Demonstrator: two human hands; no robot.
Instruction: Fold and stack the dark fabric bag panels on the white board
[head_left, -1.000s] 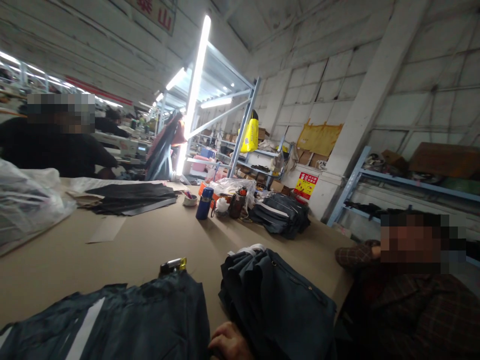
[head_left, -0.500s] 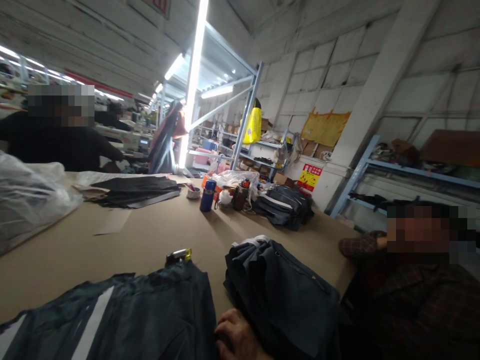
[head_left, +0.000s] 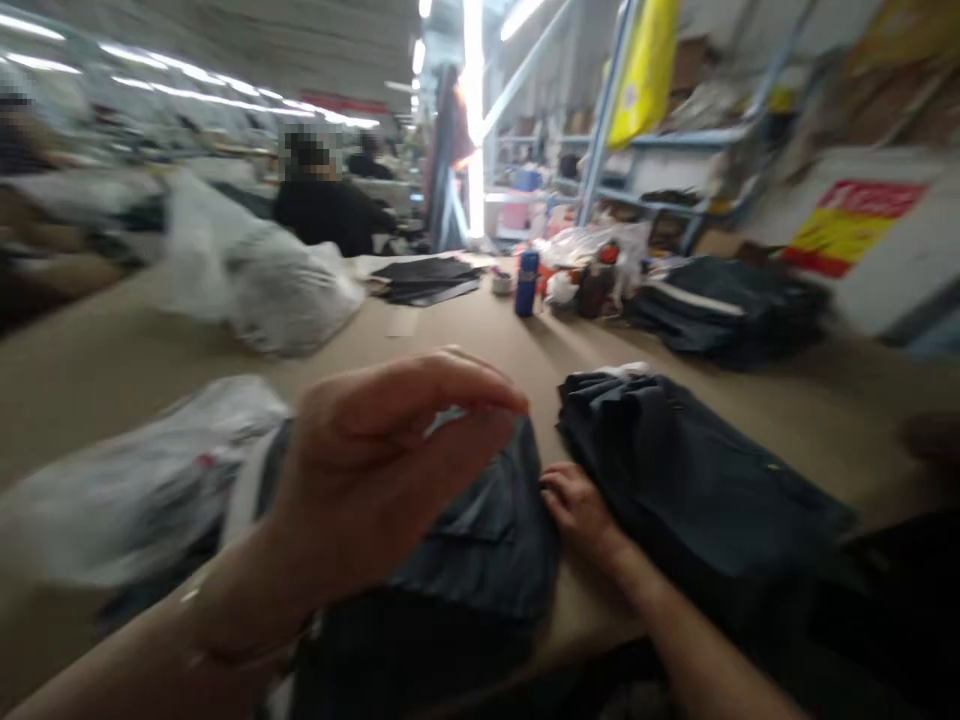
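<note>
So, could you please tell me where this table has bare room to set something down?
Bare table lies between the white plastic bag, the blue bottle and the folded dark garments. It is crowded near both hands and along the far edge by the bottle.

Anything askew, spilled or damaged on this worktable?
Nothing stands out. Left hand is raised, fingers pinched, above a dark garment; right hand rests by the folded dark stack. The frame is motion-blurred, so fine damage can't be judged.

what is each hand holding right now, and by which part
Left hand is raised with fingertips pinched; blur hides whether anything is in its grip. Right hand rests on the edge of the dark garment, no clear grip.
</note>
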